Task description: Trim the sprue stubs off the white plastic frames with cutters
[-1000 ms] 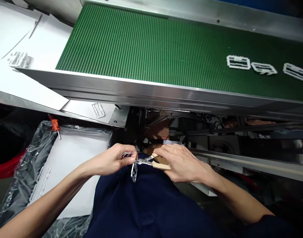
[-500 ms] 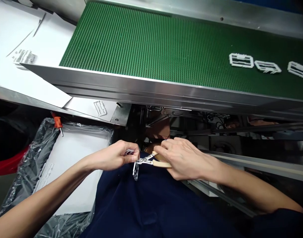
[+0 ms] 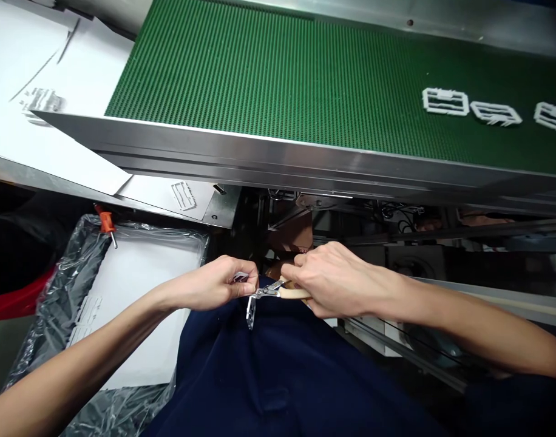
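Note:
In front of my body, my left hand [image 3: 230, 282] pinches a small white plastic frame [image 3: 250, 312], which hangs down below the fingertips. My right hand [image 3: 330, 279] is wrapped round the cream handles of a pair of nippers [image 3: 294, 293]. The metal jaws of the nippers meet the frame right at my left fingertips; the exact contact point is too small to make out. Part of the frame is hidden inside my left fingers.
A green conveyor belt [image 3: 269, 73] with a metal side rail crosses ahead, carrying white plastic frames [image 3: 445, 102] on its right. At left stands a plastic-lined box [image 3: 141, 303] with an orange-handled tool [image 3: 106, 222] at its rim. A single frame [image 3: 184, 196] lies on the metal ledge.
The nippers' handles have come closer together as my right hand squeezed. My left hand stays almost in place, and the view has shifted slightly.

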{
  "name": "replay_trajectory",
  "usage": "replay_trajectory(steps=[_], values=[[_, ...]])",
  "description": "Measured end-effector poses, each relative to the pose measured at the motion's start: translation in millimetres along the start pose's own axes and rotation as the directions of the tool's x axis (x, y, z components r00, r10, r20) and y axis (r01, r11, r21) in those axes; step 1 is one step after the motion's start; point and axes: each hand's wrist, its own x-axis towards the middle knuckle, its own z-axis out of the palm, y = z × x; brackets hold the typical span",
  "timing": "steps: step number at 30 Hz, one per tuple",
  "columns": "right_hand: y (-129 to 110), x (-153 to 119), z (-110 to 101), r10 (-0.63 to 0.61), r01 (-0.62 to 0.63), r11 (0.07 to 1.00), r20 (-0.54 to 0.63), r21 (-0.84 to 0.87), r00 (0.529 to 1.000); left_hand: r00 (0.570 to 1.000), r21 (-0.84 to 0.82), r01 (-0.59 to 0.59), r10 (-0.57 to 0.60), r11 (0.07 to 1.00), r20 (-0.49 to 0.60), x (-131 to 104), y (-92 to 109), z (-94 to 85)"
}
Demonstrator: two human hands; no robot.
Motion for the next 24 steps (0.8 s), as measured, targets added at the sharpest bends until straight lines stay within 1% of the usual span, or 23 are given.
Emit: replay_trajectory(steps=[3, 5, 7, 10, 12, 13, 14, 15, 16, 18, 19, 20, 21, 22, 24], values=[[6.9, -0.5, 4.7, 0.034, -0.034, 0.997, 0.001, 0.076, 0.999, 0.999, -0.067, 0.014, -0.016, 0.998, -0.030, -0.3, -2.2, 2.2], [14.0, -4.1, 10.8, 0.107, -0.107, 0.987, 0.007, 0.119, 0.994, 0.997, -0.142, 0.017, -0.028, 0.990, -0.074, -1.6, -6.6, 6.0], [21.9, -9.3, 19.8, 0.208, -0.206, 0.961, 0.008, 0.186, 0.978, 0.993, -0.215, 0.005, -0.031, 0.977, -0.118, -2.9, -14.3, 12.5], [29.3, -14.5, 38.5, 0.375, -0.352, 0.872, -0.002, 0.339, 0.927, 0.984, -0.275, 0.013, -0.061, 0.961, -0.166, -2.3, -30.0, 25.4], [27.3, -11.3, 53.2, 0.474, -0.410, 0.777, -0.016, 0.478, 0.880, 0.974, -0.285, 0.021, -0.085, 0.958, -0.211, 0.6, -39.0, 33.8], [23.8, -6.8, 60.7, 0.520, -0.418, 0.718, -0.029, 0.557, 0.854, 0.967, -0.287, 0.020, -0.091, 0.958, -0.236, 2.7, -42.1, 37.4], [18.8, -0.2, 68.1, 0.559, -0.405, 0.650, -0.044, 0.643, 0.828, 0.962, -0.292, 0.011, -0.089, 0.956, -0.256, 5.1, -44.2, 40.4], [12.9, 8.1, 75.2, 0.584, -0.364, 0.577, -0.058, 0.731, 0.810, 0.960, -0.302, -0.003, -0.082, 0.953, -0.268, 7.7, -45.3, 42.7], [6.8, 17.4, 82.0, 0.588, -0.296, 0.503, -0.070, 0.812, 0.806, 0.959, -0.309, -0.019, -0.070, 0.951, -0.274, 10.3, -45.8, 44.4], [-3.4, 35.9, 94.4, 0.544, -0.128, 0.371, -0.104, 0.920, 0.833, 0.960, -0.323, -0.052, -0.042, 0.945, -0.275, 14.7, -46.6, 46.0], [-6.1, 43.2, 100.0, 0.513, -0.059, 0.329, -0.126, 0.943, 0.849, 0.958, -0.338, -0.066, -0.036, 0.939, -0.285, 16.2, -47.5, 46.0], [-6.6, 48.3, 105.1, 0.497, -0.015, 0.311, -0.149, 0.950, 0.855, 0.951, -0.368, -0.073, -0.046, 0.927, -0.305, 17.1, -49.0, 45.6], [-5.0, 50.9, 109.8, 0.504, 0.001, 0.315, -0.168, 0.949, 0.847, 0.942, -0.419, -0.074, -0.074, 0.905, -0.328, 17.5, -51.1, 45.0], [-1.5, 51.0, 113.9, 0.535, -0.009, 0.333, -0.181, 0.943, 0.825, 0.930, -0.487, -0.077, -0.113, 0.870, -0.349, 17.4, -53.5, 44.3], [9.2, 45.3, 119.1, 0.624, -0.094, 0.389, -0.188, 0.916, 0.758, 0.906, -0.636, -0.108, -0.188, 0.764, -0.379, 16.1, -57.9, 43.5]])
